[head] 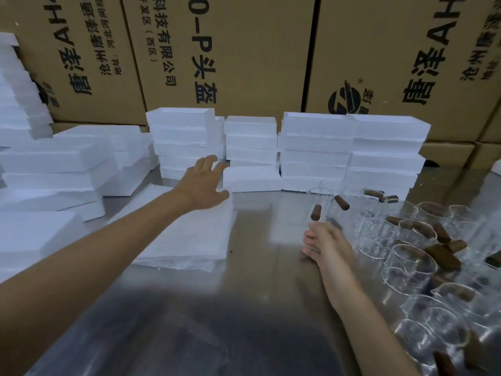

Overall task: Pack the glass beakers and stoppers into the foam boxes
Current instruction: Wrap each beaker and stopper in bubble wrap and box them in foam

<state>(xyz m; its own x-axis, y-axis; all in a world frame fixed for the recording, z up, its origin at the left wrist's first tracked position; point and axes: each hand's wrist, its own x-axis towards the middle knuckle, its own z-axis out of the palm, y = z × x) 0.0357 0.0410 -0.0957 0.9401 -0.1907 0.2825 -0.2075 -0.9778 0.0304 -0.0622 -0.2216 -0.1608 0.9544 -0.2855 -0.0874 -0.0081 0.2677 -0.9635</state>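
I observe the left hand (202, 180) with fingers spread, holding nothing, just short of the stacked white foam boxes (250, 158). The right hand (324, 241) grips a clear glass beaker (322, 204) with a brown stopper (315, 212) just beyond its fingers.

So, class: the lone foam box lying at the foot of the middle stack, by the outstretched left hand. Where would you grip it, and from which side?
Probably across its short width, from the left end, where the left hand already reaches. The foam box lies flat and apart from the stack above it, and that end looks free; the other end abuts the neighbouring stack.
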